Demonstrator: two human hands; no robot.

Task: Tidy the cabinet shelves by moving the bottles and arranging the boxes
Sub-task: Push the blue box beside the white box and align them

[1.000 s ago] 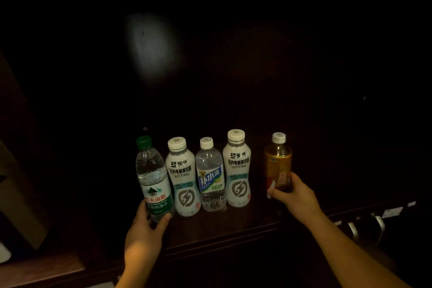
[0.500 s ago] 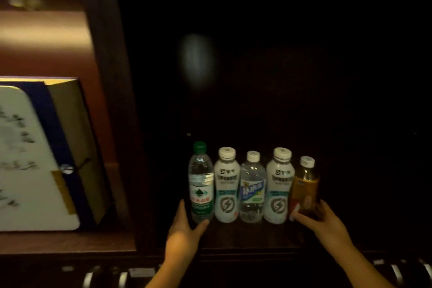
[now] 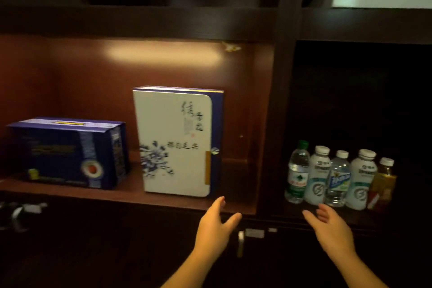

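Dark wood divider [image 3: 278, 124] separates five bottles [image 3: 339, 177] lower right from two boxes [image 3: 175, 142] centre-left, while my left hand [image 3: 215, 224] and right hand [image 3: 332, 229] hover below, fingers released, empty.

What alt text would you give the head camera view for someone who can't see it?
Two bare open hands, left hand and right hand, reach toward a dark wooden cabinet, touching nothing. Five upright plastic drink bottles line the right compartment; the left holds a standing white-and-blue box and a dark blue box lying flat.
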